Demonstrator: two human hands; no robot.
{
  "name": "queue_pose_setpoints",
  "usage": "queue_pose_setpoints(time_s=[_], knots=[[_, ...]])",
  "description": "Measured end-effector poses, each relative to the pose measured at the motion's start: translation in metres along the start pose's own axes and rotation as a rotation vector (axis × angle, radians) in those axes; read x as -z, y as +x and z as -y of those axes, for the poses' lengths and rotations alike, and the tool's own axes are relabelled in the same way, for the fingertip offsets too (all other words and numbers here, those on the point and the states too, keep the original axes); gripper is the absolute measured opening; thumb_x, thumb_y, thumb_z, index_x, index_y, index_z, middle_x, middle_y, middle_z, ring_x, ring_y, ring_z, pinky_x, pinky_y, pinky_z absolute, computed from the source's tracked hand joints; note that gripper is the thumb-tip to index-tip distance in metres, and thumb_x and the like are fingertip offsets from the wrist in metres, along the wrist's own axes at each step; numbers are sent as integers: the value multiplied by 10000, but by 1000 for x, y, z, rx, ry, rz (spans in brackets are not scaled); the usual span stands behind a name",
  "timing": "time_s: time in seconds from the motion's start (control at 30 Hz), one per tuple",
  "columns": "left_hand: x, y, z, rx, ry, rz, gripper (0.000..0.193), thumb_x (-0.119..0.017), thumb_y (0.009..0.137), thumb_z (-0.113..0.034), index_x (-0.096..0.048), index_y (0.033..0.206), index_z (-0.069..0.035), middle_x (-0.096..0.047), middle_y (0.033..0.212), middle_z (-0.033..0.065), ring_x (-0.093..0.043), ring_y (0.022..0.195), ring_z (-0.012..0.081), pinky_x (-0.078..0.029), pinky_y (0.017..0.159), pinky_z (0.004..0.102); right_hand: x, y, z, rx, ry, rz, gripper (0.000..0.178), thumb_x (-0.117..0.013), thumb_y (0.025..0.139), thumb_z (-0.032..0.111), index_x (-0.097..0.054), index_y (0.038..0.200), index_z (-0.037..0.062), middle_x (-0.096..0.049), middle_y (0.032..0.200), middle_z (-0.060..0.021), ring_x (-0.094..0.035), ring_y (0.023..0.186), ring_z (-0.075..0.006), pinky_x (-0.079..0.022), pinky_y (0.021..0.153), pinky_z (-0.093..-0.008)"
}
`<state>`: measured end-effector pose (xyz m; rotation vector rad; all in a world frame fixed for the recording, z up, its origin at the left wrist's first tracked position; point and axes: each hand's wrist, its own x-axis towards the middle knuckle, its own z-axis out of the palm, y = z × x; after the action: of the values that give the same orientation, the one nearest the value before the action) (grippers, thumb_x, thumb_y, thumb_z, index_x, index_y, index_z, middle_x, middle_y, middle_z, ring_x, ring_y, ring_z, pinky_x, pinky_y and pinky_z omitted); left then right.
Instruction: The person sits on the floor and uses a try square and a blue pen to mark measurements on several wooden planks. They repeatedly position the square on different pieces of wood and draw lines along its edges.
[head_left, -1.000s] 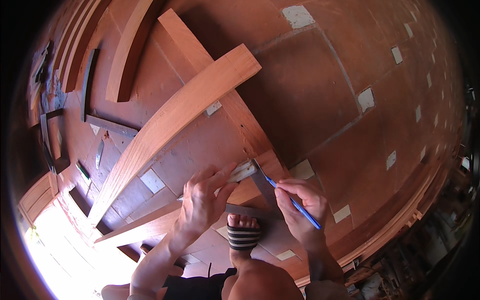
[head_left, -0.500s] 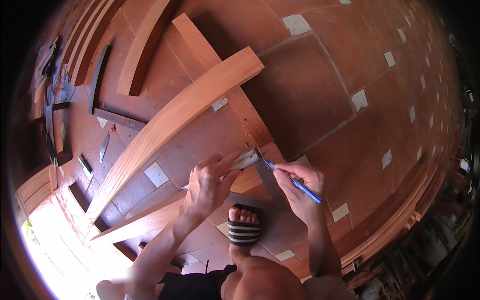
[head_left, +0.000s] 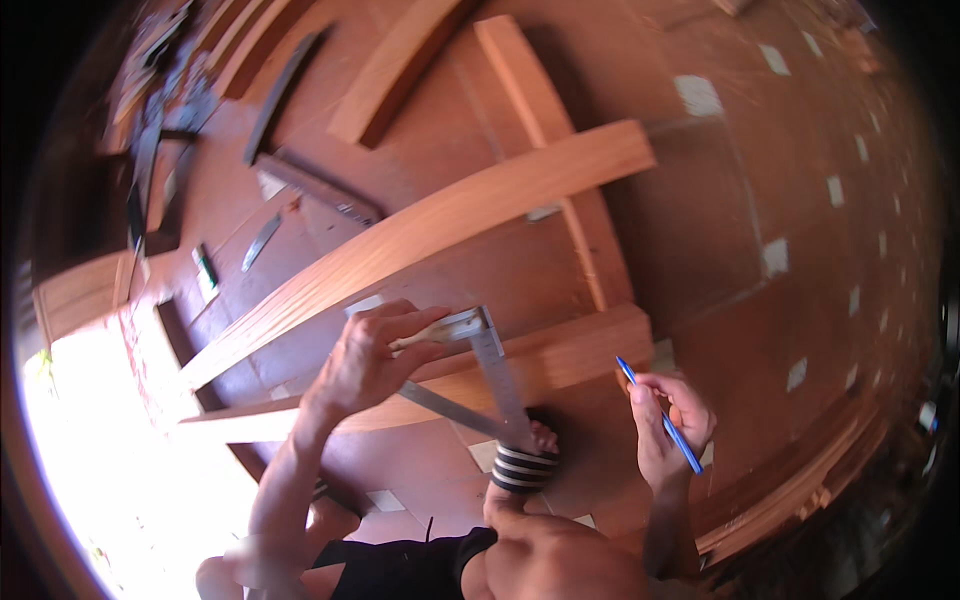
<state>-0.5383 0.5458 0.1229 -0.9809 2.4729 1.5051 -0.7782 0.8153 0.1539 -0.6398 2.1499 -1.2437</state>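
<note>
My left hand (head_left: 362,362) grips a triangular metal carpenter's square (head_left: 490,362) by its pale stock. One arm of the square crosses the near curved wooden beam (head_left: 585,352), and its far corner reaches my sandalled foot (head_left: 525,465). Whether the square touches the wood, I cannot tell. Off to the right, beyond the beam's end, my right hand (head_left: 672,425) holds a blue pen (head_left: 665,420) with the tip pointing up and left, apart from the wood. A second curved beam (head_left: 430,225) lies farther away, resting across a straight timber (head_left: 540,85).
Another curved beam (head_left: 400,75) and a dark framing square (head_left: 320,187) lie at the far left. A knife (head_left: 262,243) and a small green-and-white object (head_left: 205,270) rest on the tiled floor (head_left: 740,330). Long boards (head_left: 770,520) are stacked at the lower right.
My right hand has drawn the pen away from the beam's end toward the right. My left hand has moved the square leftward, back from that end. The whole view has shifted.
</note>
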Motion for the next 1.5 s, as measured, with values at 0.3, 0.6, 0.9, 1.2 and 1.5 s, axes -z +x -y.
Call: queue_pose_setpoints(time_s=[0.3,0.6,0.9,1.2,1.5], knots=[[51,-87,79,141,-2,54,435,-868,899,-64,-822,1332,-75,-774,1019,152,-749,840,285,-594,756,407,-100,-24,12,186,52,375,182,-823,943,30,-787,1116,-16,-752,979,-107,-711,768,-143,-572,687,-285],[12,-94,77,34,-42,8,455,-888,880,-77,-806,1327,-62,-769,1032,166,-754,890,348,-601,798,450,-148,-37,12,101,131,431,191,-807,907,-50,-784,1093,-14,-785,1106,-149,-754,839,-133,-572,631,-258],[2,-97,78,-43,14,-69,464,-884,878,-64,-796,1334,-51,-757,1031,155,-743,898,336,-594,780,441,-161,-44,12,103,103,387,209,-810,870,-76,-768,1068,-24,-794,1058,-173,-803,946,-276,-635,844,-346],[0,-95,78,-53,5,-63,483,-879,873,-38,-788,1347,-32,-746,1004,151,-732,896,335,-588,785,448,-163,-44,10,181,79,385,137,-781,951,-66,-780,1087,-51,-782,1130,-184,-732,844,-104,-544,616,-230],[-2,-97,82,-65,21,-73,473,-876,873,-35,-790,1338,-30,-741,991,148,-729,897,341,-585,787,444,-165,-44,12,216,57,381,170,-791,945,-90,-793,1108,-41,-785,1128,-167,-754,883,-133,-575,642,-248]])
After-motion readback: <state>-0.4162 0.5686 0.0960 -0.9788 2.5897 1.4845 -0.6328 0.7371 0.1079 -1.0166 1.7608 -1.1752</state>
